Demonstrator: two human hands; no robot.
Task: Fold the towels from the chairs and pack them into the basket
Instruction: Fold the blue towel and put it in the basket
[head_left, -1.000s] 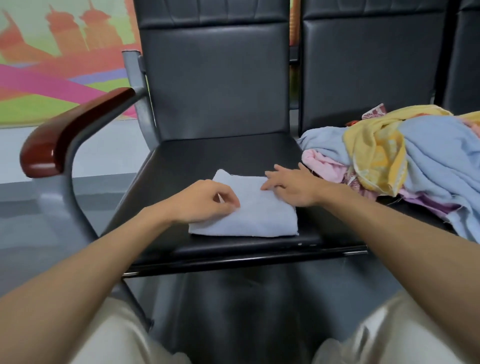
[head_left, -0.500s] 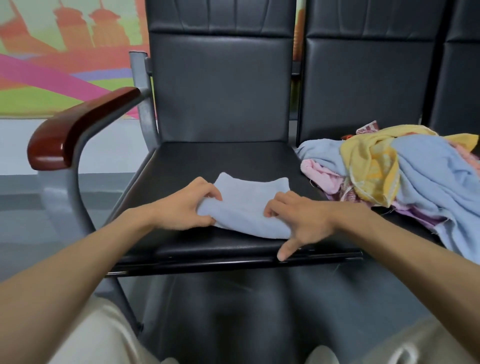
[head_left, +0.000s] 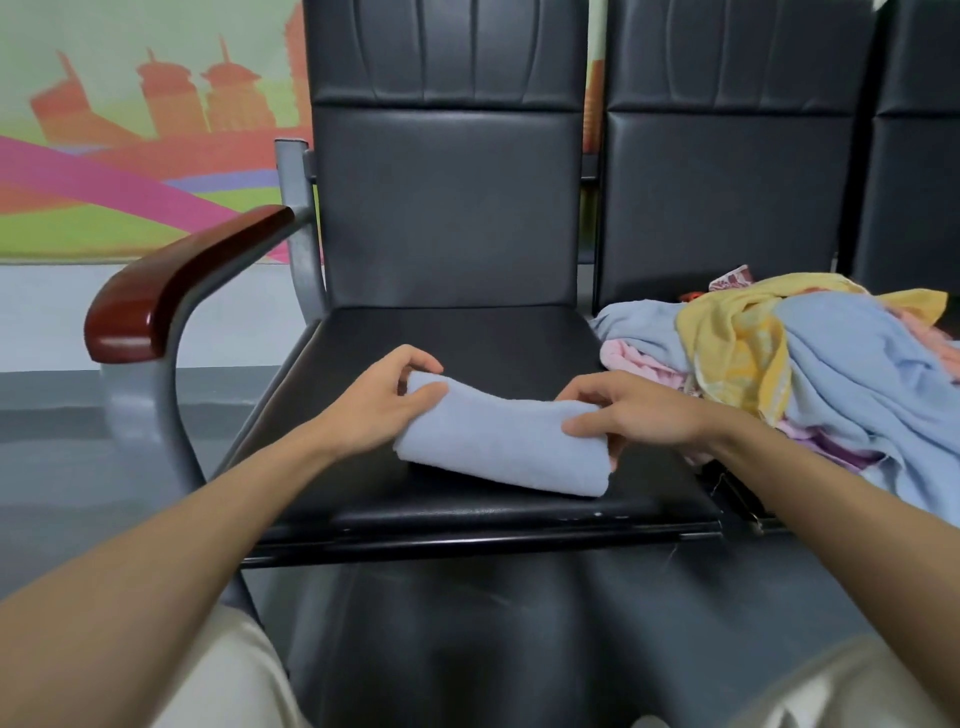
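Note:
A folded light-blue towel (head_left: 498, 447) is held just above the black seat of the left chair (head_left: 467, 338). My left hand (head_left: 379, 402) grips its left end, thumb on top. My right hand (head_left: 634, 410) grips its right end, fingers wrapped under the fold. On the seat of the chair to the right lies a heap of unfolded towels (head_left: 810, 374): blue, yellow, pink and purple. No basket is in view.
The left chair has a red-brown wooden armrest (head_left: 176, 286) on a grey metal frame. A third chair back (head_left: 914, 156) shows at the far right. Grey floor lies to the left, with a coloured mural (head_left: 130, 156) on the wall behind. My knees are at the bottom.
The towel lay flat on the seat under my hands a second ago. Both hands have since gripped its ends and lifted it off the seat, with its front edge hanging lower.

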